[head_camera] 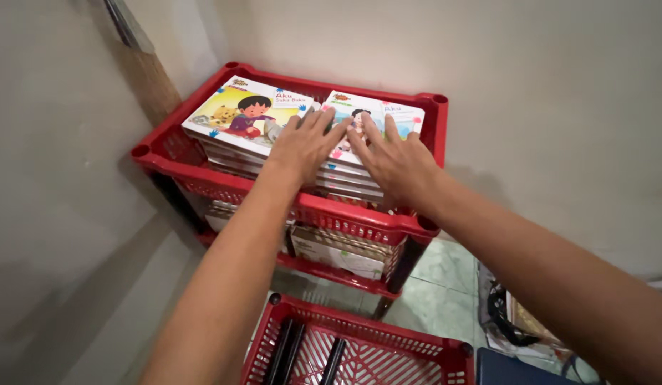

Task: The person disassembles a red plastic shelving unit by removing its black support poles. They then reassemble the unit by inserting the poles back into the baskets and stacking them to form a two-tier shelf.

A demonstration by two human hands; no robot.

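Observation:
Two stacks of children's picture books lie side by side in the top red plastic basket (202, 153) of a rack. The left stack (235, 117) has a cartoon child and teddy bear on its cover. The right stack (359, 114) has a white cover with cartoon figures. My left hand (306, 142) lies flat with fingers spread on the right stack, at the gap between the two stacks. My right hand (395, 160) lies flat on the right stack beside it. Neither hand grips anything.
The rack stands in a wall corner. A lower red shelf (345, 274) holds packets or books (338, 253). Another red basket (359, 346) sits near me on the tiled floor (445, 285). Black cords and clutter (509, 321) lie at the right.

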